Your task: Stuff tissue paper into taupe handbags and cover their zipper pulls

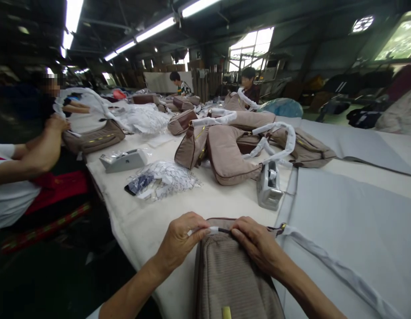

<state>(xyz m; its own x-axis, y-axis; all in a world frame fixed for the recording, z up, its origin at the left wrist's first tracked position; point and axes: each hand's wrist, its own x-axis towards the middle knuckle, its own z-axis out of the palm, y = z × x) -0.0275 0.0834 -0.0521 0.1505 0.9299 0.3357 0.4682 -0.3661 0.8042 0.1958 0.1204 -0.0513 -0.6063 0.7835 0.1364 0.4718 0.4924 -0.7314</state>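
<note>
A taupe ribbed handbag with dark trim lies at the table's front edge, right before me. Across its upper end runs a thin dark strip, part of it covered by a small white wrapping piece. My left hand pinches the white piece between thumb and fingers. On the other side, my right hand is closed, thumb and fingertips pressing the dark strip against the bag. A strap wrapped in white leads off to the right from a gold ring.
Grey tape dispensers stand left and right beyond the bag. Several taupe bags with wrapped straps are piled mid-table. A heap of clear plastic packets lies left of them. Grey sheets cover the right side. Co-workers sit around the table.
</note>
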